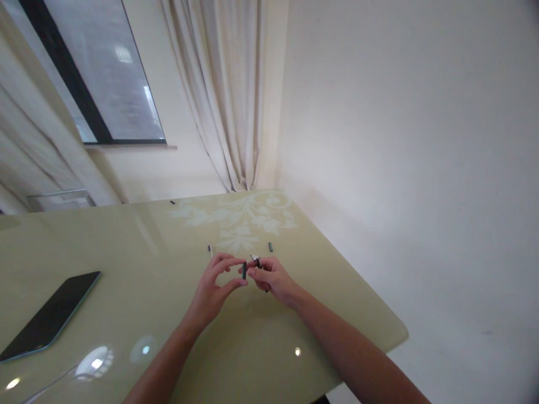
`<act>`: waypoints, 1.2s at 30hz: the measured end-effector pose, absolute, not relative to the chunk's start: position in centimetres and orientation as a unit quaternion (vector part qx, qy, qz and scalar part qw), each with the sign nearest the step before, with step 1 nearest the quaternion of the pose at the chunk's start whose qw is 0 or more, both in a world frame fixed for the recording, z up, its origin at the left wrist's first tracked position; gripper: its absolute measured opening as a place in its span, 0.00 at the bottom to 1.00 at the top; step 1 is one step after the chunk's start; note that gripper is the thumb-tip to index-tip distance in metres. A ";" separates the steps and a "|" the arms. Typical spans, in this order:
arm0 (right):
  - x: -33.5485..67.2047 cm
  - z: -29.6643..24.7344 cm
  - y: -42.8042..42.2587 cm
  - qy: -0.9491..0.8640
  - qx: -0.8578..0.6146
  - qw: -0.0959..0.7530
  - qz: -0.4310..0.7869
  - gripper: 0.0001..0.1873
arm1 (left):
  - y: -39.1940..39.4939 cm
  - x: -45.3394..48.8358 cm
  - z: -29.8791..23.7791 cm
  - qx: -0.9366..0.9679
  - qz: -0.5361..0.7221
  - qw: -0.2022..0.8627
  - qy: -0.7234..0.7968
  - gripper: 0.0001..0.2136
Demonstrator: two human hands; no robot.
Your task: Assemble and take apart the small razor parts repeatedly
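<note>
My left hand (213, 286) pinches a small dark green cylinder (244, 271), shaped like a battery, upright between thumb and forefinger. Close beside it, my right hand (273, 279) is closed on a small black-and-white object (256, 261), whose kind I cannot make out. Part of that object is hidden behind the fingers, and a dark end shows below them. Both hands are above the table, with the fingertips nearly meeting. A second dark cylinder (270, 247) lies on the table just beyond my right hand. Past my left hand lies a thin white piece with a dark end (210, 250).
The glossy pale-green table (168, 303) has a white floral pattern at its far corner. A dark tablet (53, 314) with a teal edge lies at the left. A tiny dark piece (172, 202) is near the far edge. A wall (400, 168) borders the right side; curtains (227, 90) hang behind.
</note>
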State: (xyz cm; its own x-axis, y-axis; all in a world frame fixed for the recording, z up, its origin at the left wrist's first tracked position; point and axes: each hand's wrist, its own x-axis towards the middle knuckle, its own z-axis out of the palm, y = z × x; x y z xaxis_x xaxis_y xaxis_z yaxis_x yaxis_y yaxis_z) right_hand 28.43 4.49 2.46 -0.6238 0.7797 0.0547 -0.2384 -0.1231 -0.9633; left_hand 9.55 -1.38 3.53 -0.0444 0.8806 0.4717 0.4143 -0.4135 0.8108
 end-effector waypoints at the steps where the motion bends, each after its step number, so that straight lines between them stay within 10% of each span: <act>1: 28.4 2.5 4.5 -0.558 -0.240 0.358 0.709 0.20 | -1.4 9.5 3.5 0.655 0.528 0.223 0.492 0.15; 19: 30.4 3.6 4.4 -0.864 -0.210 0.390 0.238 0.09 | -1.8 10.9 4.2 0.523 0.473 0.485 0.517 0.20; 36: 29.7 4.5 3.6 -0.807 -0.219 0.410 0.365 0.16 | -1.0 10.0 2.0 0.444 0.609 0.505 0.421 0.22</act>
State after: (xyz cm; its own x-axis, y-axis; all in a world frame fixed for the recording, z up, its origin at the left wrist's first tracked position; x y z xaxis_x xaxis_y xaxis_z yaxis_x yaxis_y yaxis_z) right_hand 29.72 3.58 4.51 -0.5681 0.6523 0.5017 0.0548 0.6383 -0.7679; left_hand 10.01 -0.97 1.98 -0.0969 0.9885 0.1161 -0.2413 -0.1365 0.9608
